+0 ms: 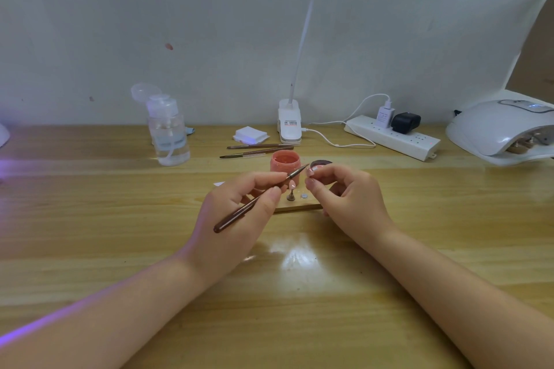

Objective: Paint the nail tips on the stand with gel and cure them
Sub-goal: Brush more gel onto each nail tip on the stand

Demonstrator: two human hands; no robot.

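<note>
Left hand (239,207) pinches brush (257,198) pen-style, bristles angled up toward nail tip (311,171) pinched in right hand (344,192) fingertips, lifted for close painting. Landmark: gel pot (284,166), open, just behind hands for easy dipping; lid (320,163) just right of it. Wooden stand (299,206) in front of pot, one tip (292,186) on its peg. Curing lamp (503,129) far right of pot on surface (90,219), ready for later cure.
</note>
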